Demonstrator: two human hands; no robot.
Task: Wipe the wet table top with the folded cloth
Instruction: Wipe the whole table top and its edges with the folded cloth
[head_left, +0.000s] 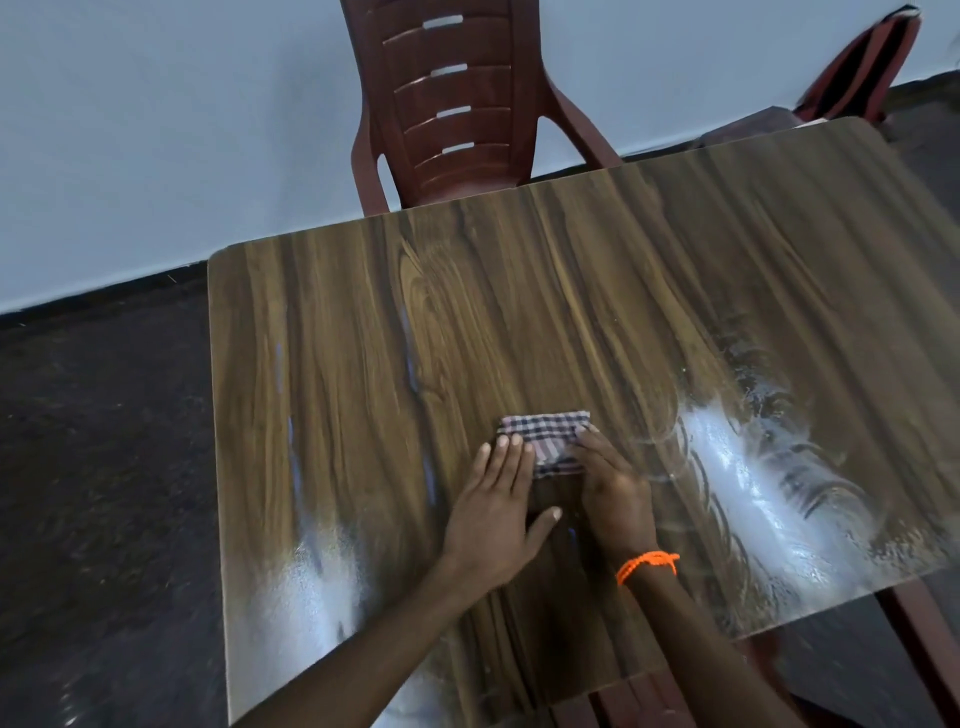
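A small folded checked cloth (548, 434) lies flat near the middle of the wood-grain table top (363, 322). My left hand (496, 512) rests on the cloth's left edge, fingers straight and together, thumb spread to the right. My right hand (613, 488), with an orange thread band at the wrist, presses its fingers on the cloth's right part. Both hands lie flat on the cloth rather than gripping it. Wet, shiny smears (769, 483) cover the table at the right, and another wet patch (311, 587) shines at the front left.
A dark red plastic chair (457, 104) stands at the far side of the table against a pale wall. Part of another chair with striped fabric (862, 67) shows at the top right. Dark floor (104, 467) lies left of the table.
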